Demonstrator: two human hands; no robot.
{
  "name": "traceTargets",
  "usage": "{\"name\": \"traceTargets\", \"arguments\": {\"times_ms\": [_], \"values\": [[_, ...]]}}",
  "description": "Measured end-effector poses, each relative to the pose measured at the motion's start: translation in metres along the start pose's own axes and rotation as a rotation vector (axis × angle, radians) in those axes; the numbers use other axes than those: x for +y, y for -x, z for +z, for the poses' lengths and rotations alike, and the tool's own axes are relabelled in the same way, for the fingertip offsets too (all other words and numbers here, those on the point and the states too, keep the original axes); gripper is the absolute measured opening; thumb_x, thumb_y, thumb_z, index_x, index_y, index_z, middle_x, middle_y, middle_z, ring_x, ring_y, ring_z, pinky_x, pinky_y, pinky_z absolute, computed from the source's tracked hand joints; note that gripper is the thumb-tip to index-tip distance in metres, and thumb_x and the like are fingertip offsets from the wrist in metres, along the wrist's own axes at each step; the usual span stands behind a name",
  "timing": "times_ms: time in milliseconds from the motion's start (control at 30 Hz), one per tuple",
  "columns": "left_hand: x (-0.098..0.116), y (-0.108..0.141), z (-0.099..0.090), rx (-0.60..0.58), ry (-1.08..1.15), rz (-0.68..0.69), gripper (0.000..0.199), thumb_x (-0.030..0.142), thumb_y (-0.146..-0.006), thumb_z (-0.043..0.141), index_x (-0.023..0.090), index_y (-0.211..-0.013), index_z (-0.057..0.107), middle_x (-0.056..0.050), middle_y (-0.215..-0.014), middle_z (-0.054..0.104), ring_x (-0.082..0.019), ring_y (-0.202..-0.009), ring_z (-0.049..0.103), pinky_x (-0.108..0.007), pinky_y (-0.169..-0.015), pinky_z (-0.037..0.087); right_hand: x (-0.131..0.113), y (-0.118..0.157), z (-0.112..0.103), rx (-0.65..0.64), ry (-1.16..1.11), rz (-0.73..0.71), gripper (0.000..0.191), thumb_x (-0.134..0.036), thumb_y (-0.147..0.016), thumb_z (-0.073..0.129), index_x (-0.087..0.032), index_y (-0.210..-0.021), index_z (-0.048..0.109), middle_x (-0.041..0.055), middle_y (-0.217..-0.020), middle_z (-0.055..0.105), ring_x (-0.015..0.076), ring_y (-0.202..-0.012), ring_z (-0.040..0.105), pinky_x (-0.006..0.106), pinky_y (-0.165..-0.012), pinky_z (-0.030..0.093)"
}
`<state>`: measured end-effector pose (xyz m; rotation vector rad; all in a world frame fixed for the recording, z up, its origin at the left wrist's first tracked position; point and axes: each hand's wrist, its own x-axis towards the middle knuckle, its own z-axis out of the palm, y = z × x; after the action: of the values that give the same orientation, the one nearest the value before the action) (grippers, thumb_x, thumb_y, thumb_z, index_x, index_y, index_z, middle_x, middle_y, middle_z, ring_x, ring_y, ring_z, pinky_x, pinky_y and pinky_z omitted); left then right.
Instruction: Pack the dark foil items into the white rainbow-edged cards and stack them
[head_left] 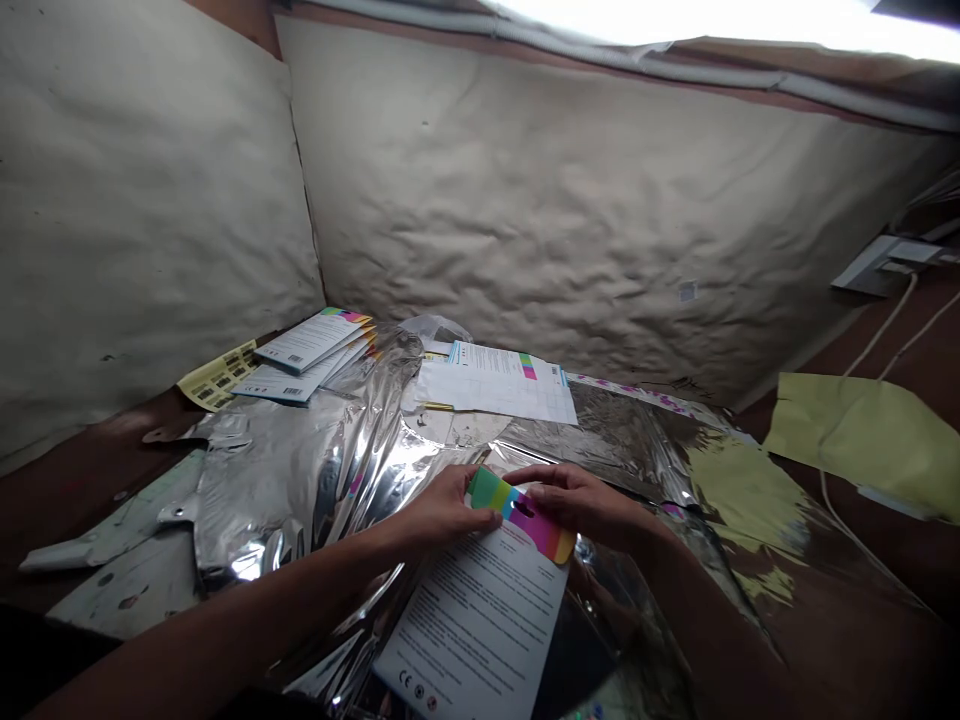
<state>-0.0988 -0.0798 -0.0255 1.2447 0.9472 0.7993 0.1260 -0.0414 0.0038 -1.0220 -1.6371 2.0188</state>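
A flat white printed package (480, 620) with a rainbow-striped top flap and a hang hole is tilted in front of me, its lines of small text facing up. My left hand (450, 510) pinches the upper left corner, thumb on the front by the stripes. On the upper right, my right hand (577, 500) closes on the flap's top edge, with its thumb near the hang hole and its fingertips partly behind the card. Crinkled silver foil sheeting (277, 480) lies under and around both hands.
Similar packages (315, 340) are stacked at the back left, beside a yellow label sheet (221, 375). White papers (495, 390) lie at the back middle. To the right are a yellow sheet (862, 430) and a power strip (885, 262) with hanging cables. Padded walls close the back and left.
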Motion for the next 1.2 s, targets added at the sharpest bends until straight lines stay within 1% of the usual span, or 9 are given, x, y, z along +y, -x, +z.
{"name": "traceTargets", "arguments": {"times_ms": [267,433,467,600,667,867,1000,1100,1200], "values": [[0.001,-0.004,-0.001,-0.049,0.097,-0.048,0.039,0.03,-0.064,0.081,0.012,-0.095,0.065,-0.004,-0.083,0.067,-0.018,-0.072,0.062,-0.028,-0.07,0.047,0.018,0.001,-0.011,0.195,-0.133,-0.053,0.044,-0.04,-0.068,0.083,-0.015,-0.103,0.072,0.005,-0.084,0.073,0.0165,-0.074,0.067,0.033,-0.077,0.051],[0.004,-0.007,-0.001,0.004,0.156,-0.013,0.037,0.03,-0.064,0.083,0.012,-0.091,0.065,-0.004,-0.083,0.067,-0.016,-0.072,0.061,-0.026,-0.069,0.046,0.017,0.008,-0.031,0.71,0.239,-0.353,0.048,-0.056,-0.067,0.078,-0.021,-0.101,0.075,0.0119,-0.115,0.069,0.028,-0.113,0.06,0.044,-0.1,0.043],[0.003,-0.008,-0.001,0.019,0.169,0.006,0.037,0.031,-0.064,0.083,0.012,-0.09,0.065,-0.004,-0.082,0.067,-0.015,-0.07,0.061,-0.026,-0.068,0.046,0.018,0.009,-0.031,0.729,0.258,-0.361,0.05,-0.06,-0.07,0.074,-0.021,-0.101,0.075,0.0125,-0.115,0.068,0.0293,-0.114,0.059,0.045,-0.099,0.043],[-0.002,-0.01,0.001,0.072,0.211,0.071,0.039,0.04,-0.066,0.083,0.012,-0.084,0.065,-0.001,-0.074,0.063,-0.012,-0.063,0.056,-0.023,-0.06,0.041,0.026,0.006,-0.018,0.281,0.099,-0.145,0.056,-0.068,-0.08,0.059,-0.016,-0.087,0.075,0.0086,-0.077,0.07,0.0235,-0.071,0.064,0.036,-0.069,0.049],[-0.003,-0.012,0.003,0.097,0.226,0.064,0.043,0.051,-0.069,0.079,0.012,-0.076,0.062,0.0,-0.066,0.058,-0.01,-0.056,0.05,-0.022,-0.054,0.036,0.03,0.003,-0.008,0.187,0.1,-0.127,0.053,-0.066,-0.079,0.062,-0.015,-0.077,0.073,0.0048,-0.065,0.065,0.0186,-0.059,0.057,0.03,-0.058,0.043],[-0.003,-0.017,0.002,0.208,0.308,0.051,0.051,0.06,-0.066,0.078,0.012,-0.069,0.06,0.001,-0.059,0.055,-0.009,-0.049,0.046,-0.023,-0.048,0.034,0.032,-0.009,0.006,0.32,-0.011,-0.177,0.05,-0.065,-0.07,0.071,-0.016,-0.077,0.076,0.0041,-0.059,0.063,0.0195,-0.056,0.055,0.03,-0.053,0.04],[0.001,-0.014,-0.011,0.062,0.28,0.057,0.051,0.055,-0.067,0.08,0.013,-0.093,0.068,-0.004,-0.082,0.068,-0.013,-0.065,0.061,-0.025,-0.063,0.047,0.023,-0.011,0.003,0.477,-0.119,-0.154,0.05,-0.059,-0.066,0.078,-0.014,-0.089,0.076,0.0044,-0.059,0.066,0.0209,-0.056,0.06,0.029,-0.051,0.044],[0.01,-0.012,-0.029,-0.088,0.114,0.064,0.059,0.045,-0.06,0.087,0.014,-0.107,0.068,-0.009,-0.104,0.07,-0.022,-0.088,0.068,-0.034,-0.08,0.053,0.015,-0.009,-0.002,0.539,-0.231,-0.162,0.056,-0.056,-0.069,0.077,-0.017,-0.109,0.072,0.0074,-0.083,0.075,0.0248,-0.073,0.068,0.03,-0.057,0.052],[0.029,-0.011,-0.063,0.096,-0.099,0.208,0.066,0.047,-0.064,0.084,0.013,-0.116,0.063,-0.013,-0.11,0.07,-0.026,-0.095,0.069,-0.036,-0.083,0.054,0.017,-0.009,-0.01,0.609,-0.285,-0.224,0.075,-0.063,-0.072,0.072,-0.025,-0.134,0.055,0.0096,-0.127,0.066,0.0278,-0.101,0.068,0.035,-0.076,0.058]]}}
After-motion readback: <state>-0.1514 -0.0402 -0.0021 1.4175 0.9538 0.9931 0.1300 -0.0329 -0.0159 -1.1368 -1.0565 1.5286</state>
